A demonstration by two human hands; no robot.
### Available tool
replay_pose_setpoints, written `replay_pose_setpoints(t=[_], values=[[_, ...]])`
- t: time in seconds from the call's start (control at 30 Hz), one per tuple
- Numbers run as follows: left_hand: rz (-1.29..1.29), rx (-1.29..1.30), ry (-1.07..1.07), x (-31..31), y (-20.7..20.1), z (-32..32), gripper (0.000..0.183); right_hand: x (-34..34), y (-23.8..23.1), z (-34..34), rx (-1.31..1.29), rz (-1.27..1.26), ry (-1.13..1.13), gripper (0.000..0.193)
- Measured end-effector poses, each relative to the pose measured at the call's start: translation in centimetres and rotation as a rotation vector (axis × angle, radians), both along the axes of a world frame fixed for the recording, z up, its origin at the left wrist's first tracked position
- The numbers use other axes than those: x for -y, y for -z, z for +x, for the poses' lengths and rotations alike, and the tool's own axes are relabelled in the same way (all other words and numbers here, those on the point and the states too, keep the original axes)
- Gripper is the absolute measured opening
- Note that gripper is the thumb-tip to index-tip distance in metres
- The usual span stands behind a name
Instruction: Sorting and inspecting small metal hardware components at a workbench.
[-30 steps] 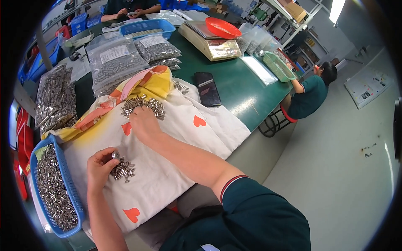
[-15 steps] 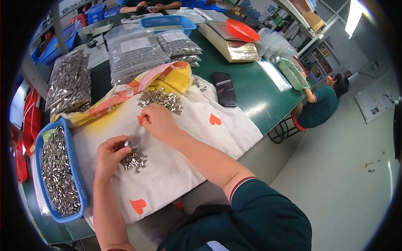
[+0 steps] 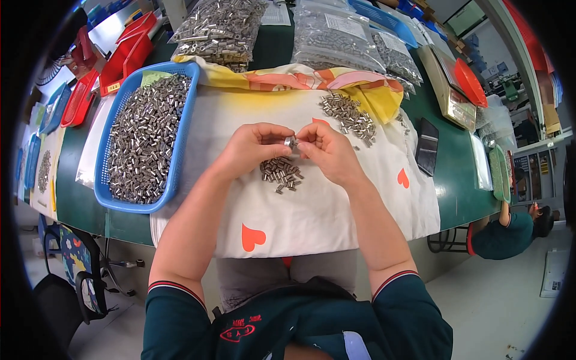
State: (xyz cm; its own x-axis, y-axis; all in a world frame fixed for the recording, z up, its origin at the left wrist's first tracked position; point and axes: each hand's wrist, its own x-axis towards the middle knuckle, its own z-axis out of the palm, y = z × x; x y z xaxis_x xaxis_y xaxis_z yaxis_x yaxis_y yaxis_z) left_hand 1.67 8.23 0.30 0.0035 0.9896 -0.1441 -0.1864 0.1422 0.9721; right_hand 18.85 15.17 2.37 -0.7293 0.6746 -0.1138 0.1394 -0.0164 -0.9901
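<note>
While the two hands meet above the middle of the white cloth (image 3: 312,216), the left hand (image 3: 257,147) is nearly closed, its thumb and bent fingers pinching a round metal piece (image 3: 290,142). The right hand (image 3: 329,150) has its fingers curled and its fingertips drawn together against the piece's right side; whether they grip a tiny part of their own, I cannot tell.

Just below the hands lies a small heap of metal tubes (image 3: 280,173), loose on the cloth. A larger heap (image 3: 351,117) sits near the cloth's far right corner, close to its yellow border.

Along the cloth's left edge, on the green surface (image 3: 453,192), stands a blue basket (image 3: 144,207) well filled with short shiny tubes (image 3: 147,141), a green slip of paper (image 3: 155,77) tucked at its far end. Toward the surface's far edge, a clear bag (image 3: 219,33) bulges with metal parts, and to its right another bag (image 3: 339,45), with a white label, is packed with small grey pieces. A red bowl (image 3: 470,81) rests on a scale (image 3: 447,90) farther right; I cannot make out its contents. By the surface's right edge is a green basket (image 3: 499,174), with a seated co-worker (image 3: 503,235) near it.
</note>
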Motion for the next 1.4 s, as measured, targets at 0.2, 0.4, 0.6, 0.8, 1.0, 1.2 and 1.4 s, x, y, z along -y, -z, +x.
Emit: replay_pose_setpoints(t=[0.2,0.4,0.6,0.8,1.0,1.2,1.4], values=[[0.052,-0.011,0.039,0.1,0.2,0.2,0.028,0.3,0.0,0.0,0.078,0.291,0.039,0.011],[0.047,-0.129,0.011,0.2,-0.5,0.4,0.025,1.1,0.1,-0.5,0.137,0.890,0.078,0.012],[0.046,-0.138,-0.007,0.2,-0.7,0.6,0.027,1.3,0.2,-0.6,0.133,0.952,0.114,0.013],[0.021,-0.061,0.035,0.3,-0.7,0.1,0.027,1.6,-0.7,-0.4,0.105,0.830,0.088,0.015],[0.039,-0.017,0.103,0.5,-0.8,-0.3,0.026,1.9,-1.4,-0.3,0.093,0.772,0.034,0.015],[0.036,-0.092,0.079,0.3,-0.8,-0.1,0.025,1.7,-0.5,-0.5,0.114,1.020,0.053,0.012],[0.074,0.070,0.037,0.1,-0.7,0.3,0.027,1.6,-1.3,-0.3,0.092,0.748,0.090,0.018]])
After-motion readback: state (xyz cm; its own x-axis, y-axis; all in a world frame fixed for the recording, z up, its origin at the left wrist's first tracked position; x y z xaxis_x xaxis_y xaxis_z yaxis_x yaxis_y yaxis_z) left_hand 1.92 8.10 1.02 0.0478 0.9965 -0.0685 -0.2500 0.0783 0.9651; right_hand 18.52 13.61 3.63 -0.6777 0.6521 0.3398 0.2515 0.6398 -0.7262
